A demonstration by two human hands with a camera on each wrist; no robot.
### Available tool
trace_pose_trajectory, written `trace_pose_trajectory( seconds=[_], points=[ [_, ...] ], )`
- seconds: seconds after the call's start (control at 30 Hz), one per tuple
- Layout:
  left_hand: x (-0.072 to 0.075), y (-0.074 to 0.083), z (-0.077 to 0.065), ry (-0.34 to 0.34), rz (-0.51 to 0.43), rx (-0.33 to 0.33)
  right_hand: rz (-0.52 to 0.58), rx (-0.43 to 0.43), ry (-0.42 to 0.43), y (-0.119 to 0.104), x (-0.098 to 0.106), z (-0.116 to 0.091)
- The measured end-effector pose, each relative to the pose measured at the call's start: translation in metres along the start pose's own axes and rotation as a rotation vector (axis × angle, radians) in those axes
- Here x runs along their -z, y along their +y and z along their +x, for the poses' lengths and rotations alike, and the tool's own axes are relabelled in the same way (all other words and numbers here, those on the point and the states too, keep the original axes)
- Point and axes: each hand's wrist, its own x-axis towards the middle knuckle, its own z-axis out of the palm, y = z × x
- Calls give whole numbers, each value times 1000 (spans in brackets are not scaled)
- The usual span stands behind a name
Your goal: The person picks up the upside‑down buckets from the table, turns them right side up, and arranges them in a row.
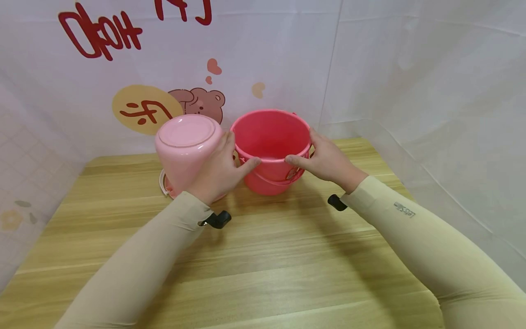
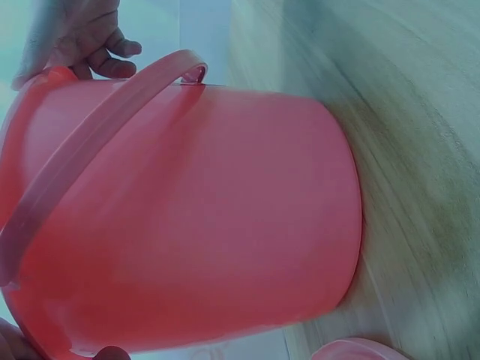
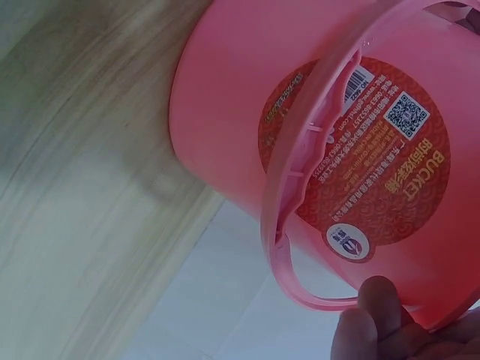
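A red bucket (image 1: 271,176) stands upright at the back of the table, mouth upward, its handle (image 2: 90,142) hanging down over the front. My left hand (image 1: 222,169) grips its left rim, thumb along the front edge and fingers round the side. On the opposite side my right hand (image 1: 326,157) holds the rim in the same way. In the right wrist view a round printed label (image 3: 375,180) shows on the bucket's wall, partly covered by the handle. Just left stands a light pink bucket (image 1: 176,160), upside down, partly hidden behind my left hand.
The wooden table (image 1: 255,274) reaches back to a white printed cloth (image 1: 287,59) with red lettering and a bear. Another white cloth (image 1: 460,109) hangs along the right side. At the pink bucket's lower left, its pale handle (image 1: 163,183) sticks out.
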Motion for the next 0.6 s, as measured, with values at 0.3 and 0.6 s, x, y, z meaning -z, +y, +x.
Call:
trace_pose_trajectory(
  seconds=[0.3,0.6],
  points=[
    [-1,1,3,-6,-13,38,-7,-83,-26,-4,2,3],
    [-1,2,7,-12,-11,68,-10,-164,-64,-7,5,7]
  ],
)
